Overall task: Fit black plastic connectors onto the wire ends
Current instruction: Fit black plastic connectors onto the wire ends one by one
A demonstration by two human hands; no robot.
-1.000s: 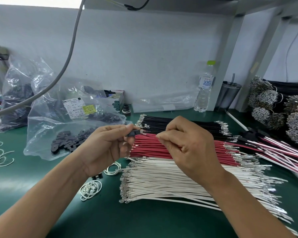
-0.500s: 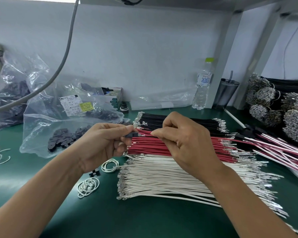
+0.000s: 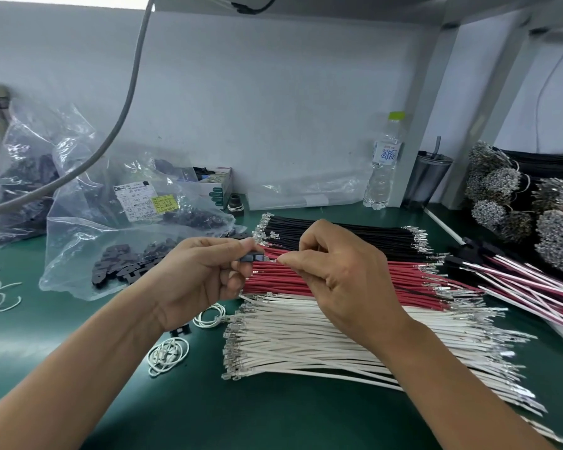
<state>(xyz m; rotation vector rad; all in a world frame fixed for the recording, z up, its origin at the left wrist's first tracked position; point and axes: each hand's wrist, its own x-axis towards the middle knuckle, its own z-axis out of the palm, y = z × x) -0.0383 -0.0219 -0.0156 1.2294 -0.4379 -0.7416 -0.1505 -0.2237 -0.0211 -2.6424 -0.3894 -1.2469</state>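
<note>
At the centre of the green worktop [image 3: 273, 417], both hands met above the wire stacks. The left hand [image 3: 195, 280] had its grip closed on a black connector [image 3: 251, 256], pinched between thumb and forefinger, its other fingers curled beneath. The right hand [image 3: 342, 280] at 3 o'clock of the connector pinched a wire end [image 3: 273, 260] between thumb and forefinger, with the metal tip just at the connector's mouth; whether it had entered could not be told, nor the wire's colour.

Below the hands lay 3 stacks: black wires [image 3: 355, 235] at 12 o'clock, red wires [image 3: 306, 280] in the middle, white wires [image 3: 322, 345] at 6 o'clock, all with crimped metal ends. Bare green worktop showed at 6 and 7 o'clock, near the forearms.

At 9 o'clock a clear plastic bag [image 3: 88, 254] held loose black connectors, a labelled sheet inside it; a 2nd bag [image 3: 23, 177] stood farther at 10 o'clock. Small white wire loops [image 3: 168, 355] lay at 7 o'clock, with 1 stray black connector [image 3: 180, 329] just beside them. A grey hose [image 3: 124, 102] crossed overhead at 11 o'clock. A water bottle [image 3: 384, 164] and a dark cup [image 3: 428, 177] stood at 1 o'clock against the wall. Finished pink and white harnesses [image 3: 517, 280] and bundled wires [image 3: 514, 203] crowded 3 o'clock.
</note>
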